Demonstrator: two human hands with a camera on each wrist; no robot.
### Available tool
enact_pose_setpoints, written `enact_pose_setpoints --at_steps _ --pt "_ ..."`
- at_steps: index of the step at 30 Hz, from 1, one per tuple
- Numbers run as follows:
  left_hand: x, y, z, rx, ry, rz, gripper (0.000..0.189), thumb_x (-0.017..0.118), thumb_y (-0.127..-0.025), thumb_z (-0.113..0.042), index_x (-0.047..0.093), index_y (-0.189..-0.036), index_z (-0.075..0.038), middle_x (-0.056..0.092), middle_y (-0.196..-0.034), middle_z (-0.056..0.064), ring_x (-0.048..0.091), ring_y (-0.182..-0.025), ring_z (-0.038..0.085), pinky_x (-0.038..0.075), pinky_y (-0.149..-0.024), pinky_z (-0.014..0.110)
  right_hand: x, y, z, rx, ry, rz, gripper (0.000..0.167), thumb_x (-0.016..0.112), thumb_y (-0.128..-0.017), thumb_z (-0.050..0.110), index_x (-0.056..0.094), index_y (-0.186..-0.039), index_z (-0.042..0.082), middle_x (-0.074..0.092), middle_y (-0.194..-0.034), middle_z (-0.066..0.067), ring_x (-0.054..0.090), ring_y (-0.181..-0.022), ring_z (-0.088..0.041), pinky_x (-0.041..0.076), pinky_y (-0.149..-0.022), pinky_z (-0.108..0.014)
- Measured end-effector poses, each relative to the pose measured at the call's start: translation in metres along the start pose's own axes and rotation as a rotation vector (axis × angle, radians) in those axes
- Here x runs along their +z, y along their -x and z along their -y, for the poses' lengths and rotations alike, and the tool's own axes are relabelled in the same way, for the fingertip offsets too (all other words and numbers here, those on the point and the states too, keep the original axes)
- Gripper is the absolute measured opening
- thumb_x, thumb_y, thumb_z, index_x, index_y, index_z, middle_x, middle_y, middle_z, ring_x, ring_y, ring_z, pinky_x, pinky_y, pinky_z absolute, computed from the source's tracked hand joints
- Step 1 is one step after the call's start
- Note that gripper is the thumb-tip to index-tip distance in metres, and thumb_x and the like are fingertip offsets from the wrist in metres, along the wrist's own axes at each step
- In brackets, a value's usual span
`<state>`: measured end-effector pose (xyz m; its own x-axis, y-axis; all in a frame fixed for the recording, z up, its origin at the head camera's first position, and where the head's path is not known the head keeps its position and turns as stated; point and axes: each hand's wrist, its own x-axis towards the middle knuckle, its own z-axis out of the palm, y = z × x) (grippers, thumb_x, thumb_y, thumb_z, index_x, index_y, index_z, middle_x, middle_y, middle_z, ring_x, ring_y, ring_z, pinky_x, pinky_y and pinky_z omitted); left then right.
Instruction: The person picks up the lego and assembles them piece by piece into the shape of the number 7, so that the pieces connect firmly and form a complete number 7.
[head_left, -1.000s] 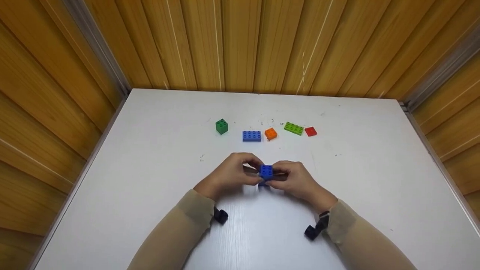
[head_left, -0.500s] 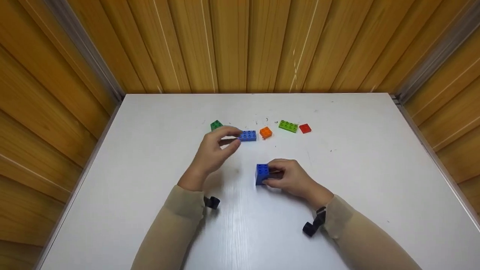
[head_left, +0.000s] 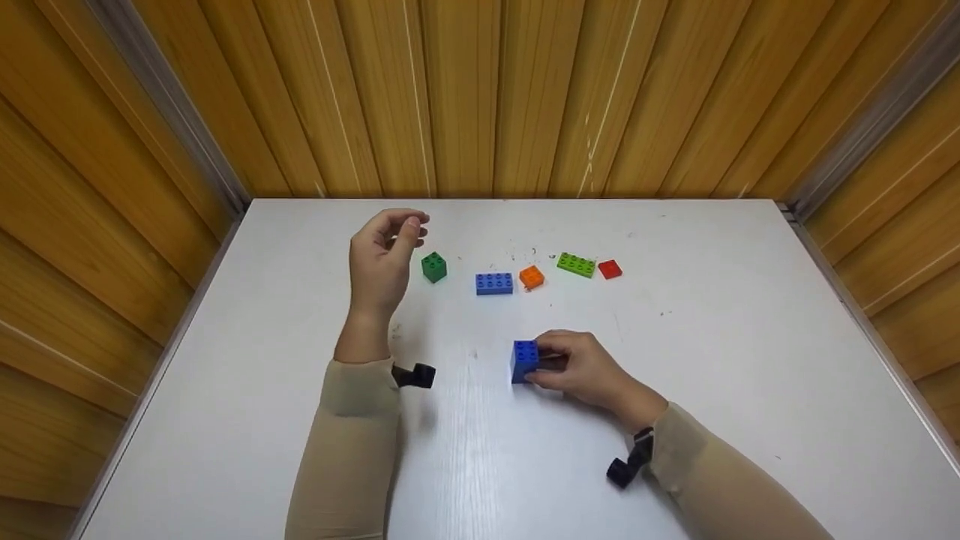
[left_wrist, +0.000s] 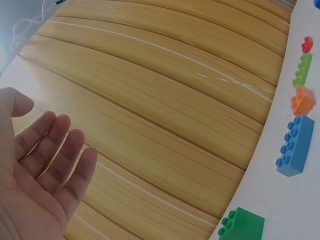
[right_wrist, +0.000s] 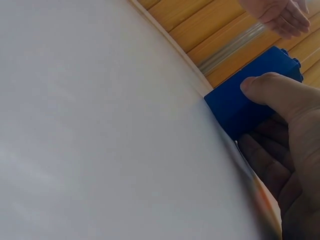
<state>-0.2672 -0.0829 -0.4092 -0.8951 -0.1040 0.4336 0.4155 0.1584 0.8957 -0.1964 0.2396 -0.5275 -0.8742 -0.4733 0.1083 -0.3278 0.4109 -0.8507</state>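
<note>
My right hand holds a tall dark blue toy brick upright on the table, thumb on the near side and fingers behind. In the right wrist view, the thumb lies flat on the brick's smooth side, and its studs point away from the table. Raised above the table's left side, my left hand holds nothing. Its palm and loosely bent fingers face the left wrist camera, thumb apart. Nearest to it stands a green brick, studs up.
Right of the green brick lie a lighter blue brick, an orange brick, a lime green brick and a flat red piece. Wood-look panels enclose the white table at the back and sides.
The left hand has let go of the dark blue brick, passed near the lighter blue brick, and risen to the far left. The right hand keeps its hold in about the same place.
</note>
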Motion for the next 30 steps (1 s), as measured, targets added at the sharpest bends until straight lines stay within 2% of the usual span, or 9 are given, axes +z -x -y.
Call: enact_pose_setpoints --at_steps 5,11,15,17,20,24,30 --pt "0.004 -0.004 0.02 -0.075 -0.066 -0.008 0.022 0.068 -0.114 -0.023 0.079 -0.126 -0.008 0.079 -0.123 0.013 0.074 -0.106 0.021 0.062 -0.089 0.023 -0.002 0.003 0.001 0.02 0.002 -0.005 0.036 0.094 -0.092 0.013 0.084 -0.126 0.011 0.083 -0.126 -0.005 0.079 -0.117 -0.019 0.065 -0.107 -0.028" --pt "0.008 -0.009 0.055 -0.255 -0.145 -0.002 0.037 0.071 -0.112 -0.031 0.07 -0.145 -0.013 0.069 -0.149 0.006 0.071 -0.11 0.021 0.06 -0.087 0.028 -0.002 0.002 0.001 0.023 -0.016 0.001 0.038 0.094 -0.092 0.013 0.083 -0.128 0.012 0.082 -0.127 -0.006 0.08 -0.117 -0.017 0.064 -0.105 -0.021" --pt "0.009 -0.009 0.074 -0.379 -0.136 0.019 0.048 0.073 -0.112 -0.035 0.062 -0.156 -0.018 0.064 -0.151 0.007 0.073 -0.111 0.028 0.059 -0.088 0.034 -0.002 0.001 0.001 0.019 -0.008 0.007 0.038 0.094 -0.092 0.014 0.083 -0.128 0.011 0.082 -0.128 -0.006 0.08 -0.119 -0.019 0.064 -0.106 -0.023" --pt "0.008 -0.009 0.081 -0.419 -0.128 0.037 0.053 0.075 -0.111 -0.036 0.059 -0.159 -0.019 0.062 -0.154 0.008 0.074 -0.113 0.032 0.061 -0.089 0.036 -0.002 0.001 0.001 0.016 0.0 0.005 0.038 0.094 -0.092 0.013 0.083 -0.128 0.011 0.082 -0.128 -0.006 0.08 -0.119 -0.02 0.064 -0.107 -0.025" --pt "0.009 -0.007 0.091 -0.464 -0.128 0.076 0.057 0.074 -0.112 -0.032 0.055 -0.164 -0.019 0.063 -0.155 0.011 0.076 -0.109 0.035 0.062 -0.088 0.037 -0.001 0.001 0.002 0.016 0.011 0.0 0.038 0.094 -0.091 0.013 0.083 -0.127 0.011 0.082 -0.128 -0.005 0.08 -0.118 -0.02 0.065 -0.107 -0.027" --pt "0.01 -0.006 0.103 -0.503 -0.131 0.122 0.059 0.072 -0.112 -0.02 0.052 -0.167 -0.016 0.068 -0.148 0.016 0.077 -0.096 0.031 0.062 -0.083 0.033 0.0 0.0 0.002 0.013 0.012 0.007 0.036 0.094 -0.092 0.014 0.083 -0.126 0.012 0.082 -0.126 -0.004 0.08 -0.118 -0.02 0.065 -0.108 -0.03" --pt "0.014 -0.005 0.114 -0.525 -0.126 0.172 0.063 0.075 -0.109 -0.016 0.052 -0.168 -0.01 0.061 -0.164 0.014 0.077 -0.091 0.022 0.066 -0.079 0.026 0.0 0.0 0.002 0.009 0.003 0.01 0.036 0.094 -0.092 0.013 0.082 -0.127 0.012 0.082 -0.128 -0.005 0.08 -0.119 -0.021 0.065 -0.108 -0.03"
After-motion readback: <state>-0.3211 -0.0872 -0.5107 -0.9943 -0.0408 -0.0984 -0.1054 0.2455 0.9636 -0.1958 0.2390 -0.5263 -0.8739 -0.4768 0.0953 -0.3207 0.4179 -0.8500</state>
